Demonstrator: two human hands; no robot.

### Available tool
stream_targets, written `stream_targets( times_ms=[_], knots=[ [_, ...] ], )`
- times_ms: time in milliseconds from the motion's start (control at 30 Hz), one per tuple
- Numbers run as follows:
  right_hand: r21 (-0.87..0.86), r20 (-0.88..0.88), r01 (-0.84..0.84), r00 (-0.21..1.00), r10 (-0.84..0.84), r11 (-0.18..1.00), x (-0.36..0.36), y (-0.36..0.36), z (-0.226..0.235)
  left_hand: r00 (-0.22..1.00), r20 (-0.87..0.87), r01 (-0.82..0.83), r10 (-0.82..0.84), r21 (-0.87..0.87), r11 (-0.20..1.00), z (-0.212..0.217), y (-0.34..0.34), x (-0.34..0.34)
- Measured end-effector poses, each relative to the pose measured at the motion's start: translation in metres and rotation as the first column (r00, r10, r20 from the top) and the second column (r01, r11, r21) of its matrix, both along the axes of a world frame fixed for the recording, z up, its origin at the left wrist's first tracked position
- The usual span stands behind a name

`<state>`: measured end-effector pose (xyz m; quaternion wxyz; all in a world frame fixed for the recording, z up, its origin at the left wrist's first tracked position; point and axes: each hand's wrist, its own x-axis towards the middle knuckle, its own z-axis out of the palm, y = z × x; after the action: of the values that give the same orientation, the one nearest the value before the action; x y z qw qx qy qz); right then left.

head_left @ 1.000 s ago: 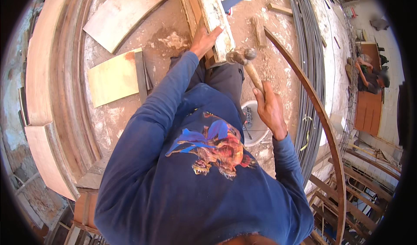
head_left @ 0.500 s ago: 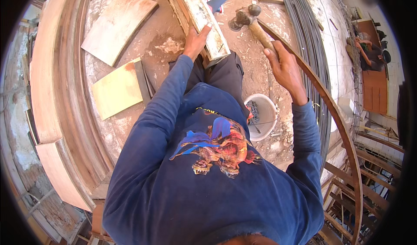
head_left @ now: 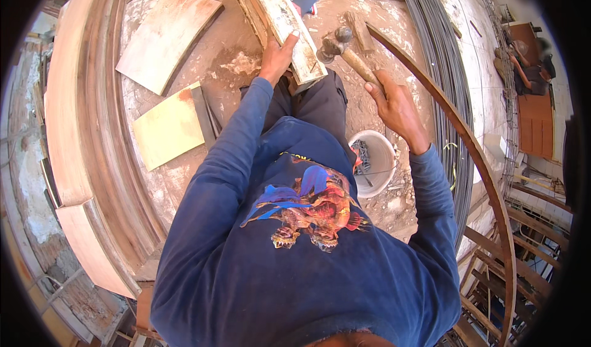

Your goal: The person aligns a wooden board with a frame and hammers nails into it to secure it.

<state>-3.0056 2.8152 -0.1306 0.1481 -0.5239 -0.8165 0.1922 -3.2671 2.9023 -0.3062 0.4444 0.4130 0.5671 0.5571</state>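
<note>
My left hand [head_left: 278, 60] is closed around the side of a long, white-stained wooden beam [head_left: 284, 13], its thumb on the top face. The beam's near end rests at my knees. In my right hand [head_left: 399, 109], closed on the wooden handle, is a hammer [head_left: 359, 65] with a rounded dark metal head. The head hangs just right of the beam's near end, with a small gap visible between them. Below my right hand stands a white bucket [head_left: 386, 175] with dark nails inside.
Curved wooden planks [head_left: 98, 131] line the left side. A pale board [head_left: 167, 36] and a yellowish board [head_left: 167, 128] lie on the dirt floor. Dark steel rods [head_left: 440, 58] and a curved brown strip [head_left: 474, 150] run along the right. Another person [head_left: 534, 73] is at the far right.
My right hand and the hammer have come down, and the hammer's head has swung left toward the beam's near end. A small wood block behind it now shows. My left hand keeps its hold.
</note>
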Motion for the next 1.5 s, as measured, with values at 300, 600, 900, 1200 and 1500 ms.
stream_targets(
  times_ms=[300, 600, 900, 1200, 1500],
  knots=[
    [-0.021, -0.245, 0.196, 0.950, -0.195, 0.980, -0.008, -0.026, 0.007, 0.986, -0.153, 0.024, -0.060, -0.226, 0.974, 0.027, -0.008, 0.001],
    [-0.084, -0.144, 0.171, 0.973, -0.181, 0.982, -0.001, -0.006, 0.012, 0.986, -0.123, 0.093, -0.110, -0.137, 0.986, 0.000, 0.002, -0.006],
    [0.116, 0.290, -0.288, 0.925, 0.245, 0.951, 0.011, 0.040, 0.034, 0.984, -0.157, 0.062, -0.081, -0.122, 0.991, 0.018, -0.003, -0.006],
    [0.259, 0.373, -0.350, 0.896, 0.242, 0.900, 0.000, 0.037, 0.045, 0.981, -0.186, 0.027, -0.053, -0.137, 0.990, 0.014, -0.003, -0.010],
    [0.288, 0.340, -0.303, 0.919, 0.199, 0.908, 0.011, 0.033, 0.041, 0.973, -0.220, 0.042, -0.076, -0.151, 0.988, 0.019, -0.003, -0.011]
  ],
)
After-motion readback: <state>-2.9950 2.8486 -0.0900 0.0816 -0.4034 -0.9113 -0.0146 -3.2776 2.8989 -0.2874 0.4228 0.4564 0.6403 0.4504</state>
